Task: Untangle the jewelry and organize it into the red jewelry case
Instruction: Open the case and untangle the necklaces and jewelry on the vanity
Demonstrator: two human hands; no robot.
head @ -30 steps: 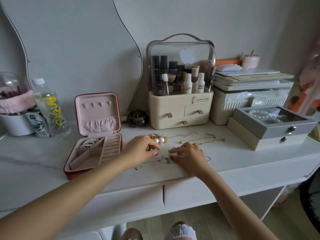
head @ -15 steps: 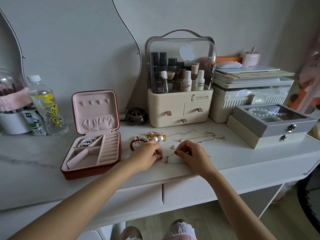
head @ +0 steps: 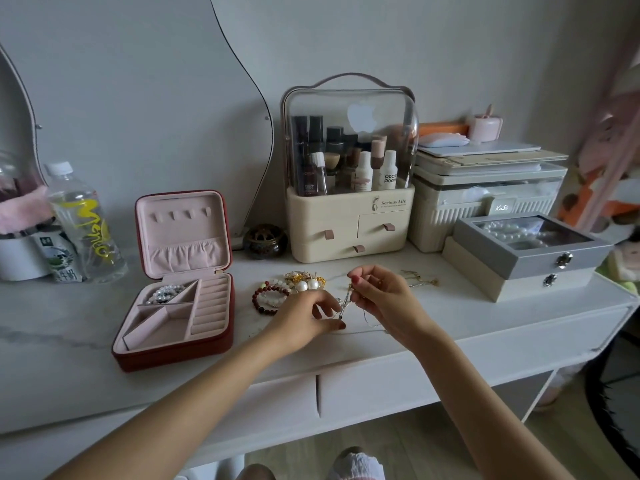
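Note:
The red jewelry case (head: 221,341) lies open at the left of the white dressing table, pink inside, with a pearl piece (head: 164,293) in its back-left compartment. My left hand (head: 304,317) pinches the lower end of a thin silver chain (head: 346,303), and my right hand (head: 384,299) pinches its upper end, lifted just above the tabletop. Behind my left hand lie a red bead bracelet (head: 268,297), pearl earrings (head: 308,285) and a gold tangle (head: 301,276). More chains (head: 420,280) lie behind my right hand.
A cream cosmetics organizer (head: 349,226) stands behind the jewelry, with a small dark pot (head: 265,241) to its left. Grey and cream boxes (head: 526,258) are stacked at the right. A water bottle (head: 86,226) and a white tub (head: 20,254) stand at the far left.
Both hands have risen off the tabletop, lifting the thin chain between them. The bead bracelet and pearls, earlier hidden by my left hand, now show.

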